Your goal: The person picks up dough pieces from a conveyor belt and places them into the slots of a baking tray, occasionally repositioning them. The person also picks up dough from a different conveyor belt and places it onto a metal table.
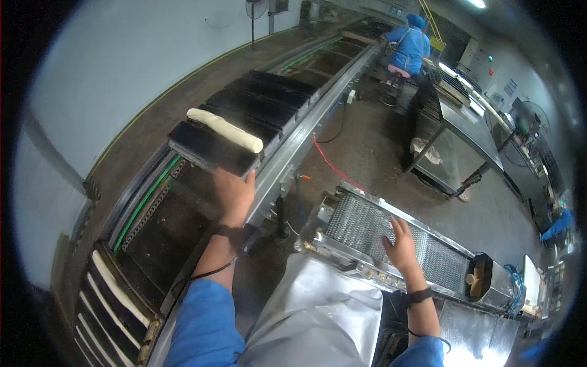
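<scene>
A long pale dough roll [226, 130] lies across the black baking trays [202, 145] on the conveyor to my left. My left hand [231, 192] is at the near edge of the closest tray, thumb held apart from the fingers. Its fingertips are blurred against the dark tray, and I see nothing held. Over the metal mesh belt [361, 226] hangs my right hand [400, 249], with its fingers spread and nothing in it. At lower left, several long dough strips [119, 287] sit in a slotted dark tray.
The conveyor's metal side rail [306, 134] runs away from me on the left. A steel table [468, 131] stands at right. Further back, a person in blue [409, 49] is beside the line. A red cable [330, 162] hangs between the conveyors.
</scene>
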The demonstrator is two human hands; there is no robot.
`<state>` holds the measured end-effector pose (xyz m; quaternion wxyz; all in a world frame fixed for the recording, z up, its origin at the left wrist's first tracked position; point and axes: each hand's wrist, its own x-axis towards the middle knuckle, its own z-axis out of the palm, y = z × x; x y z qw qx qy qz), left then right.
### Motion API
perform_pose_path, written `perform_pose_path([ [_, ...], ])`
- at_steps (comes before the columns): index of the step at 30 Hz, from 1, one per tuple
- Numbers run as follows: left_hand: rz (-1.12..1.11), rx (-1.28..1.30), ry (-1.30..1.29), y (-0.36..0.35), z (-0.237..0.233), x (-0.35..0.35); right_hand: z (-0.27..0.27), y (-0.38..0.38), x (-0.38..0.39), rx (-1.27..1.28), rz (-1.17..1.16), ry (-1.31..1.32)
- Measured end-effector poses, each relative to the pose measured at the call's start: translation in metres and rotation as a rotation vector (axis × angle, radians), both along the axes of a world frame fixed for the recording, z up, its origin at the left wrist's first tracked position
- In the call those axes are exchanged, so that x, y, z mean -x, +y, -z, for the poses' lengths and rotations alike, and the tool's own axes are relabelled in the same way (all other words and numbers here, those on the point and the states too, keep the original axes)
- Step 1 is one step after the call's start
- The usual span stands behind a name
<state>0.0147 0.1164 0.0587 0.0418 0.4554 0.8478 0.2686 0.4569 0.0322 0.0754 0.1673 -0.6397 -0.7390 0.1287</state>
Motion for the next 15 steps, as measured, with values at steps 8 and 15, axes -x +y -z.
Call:
perform_pose_path([
  [8, 0.054, 0.067, -0.01, -0.001, -0.015, -0.007, 0.077, -0.059, -0.121, -0.157, 0.769, -0.419],
  [15, 0.072, 0.061, 0.156, 0.009, 0.009, 0.004, 0.086, -0.06, -0.134, -0.21, 0.847, -0.383],
])
